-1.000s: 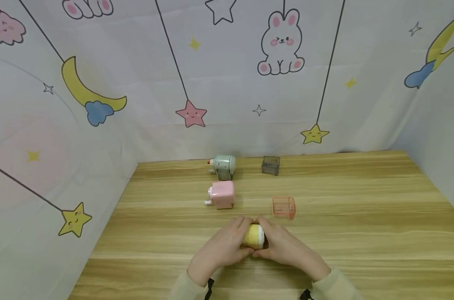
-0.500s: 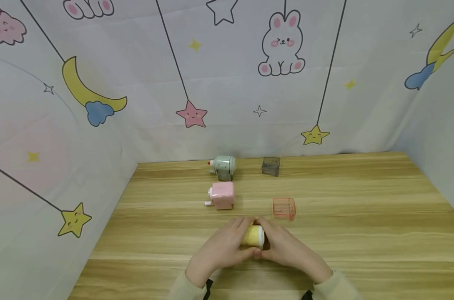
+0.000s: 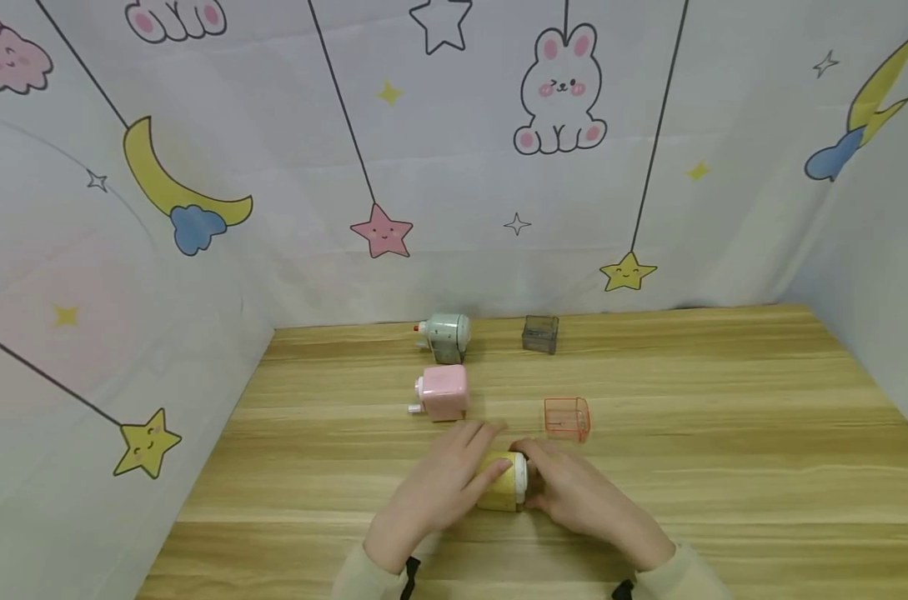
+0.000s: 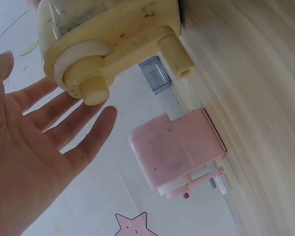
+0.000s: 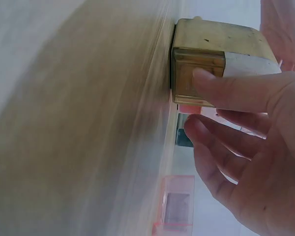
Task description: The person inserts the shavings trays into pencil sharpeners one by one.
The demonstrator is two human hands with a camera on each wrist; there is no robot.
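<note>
A yellow crank pencil sharpener [image 3: 499,496] with a white end stands on the table between both hands. My left hand [image 3: 442,475] lies over its left side, thumb stretched across the top and fingers extended. In the left wrist view those fingers [image 4: 91,132] are spread beside the sharpener's crank [image 4: 174,51]. My right hand [image 3: 581,492] holds the white-end side. The right wrist view has its thumb [image 5: 231,88] against the amber see-through drawer [image 5: 187,73], with the forefinger partly hidden behind the body.
Beyond the hands stand a pink crank sharpener [image 3: 444,392] and a pale green one [image 3: 448,337]. To their right are a clear red-edged case [image 3: 566,418] and a smoky see-through box [image 3: 539,333]. A printed cloth [image 3: 461,167] hangs behind the wooden table [image 3: 724,433].
My left hand has loosened from around the yellow sharpener, its thumb shifting up from the near side onto the top. More of the sharpener shows, while the right hand stays at its end.
</note>
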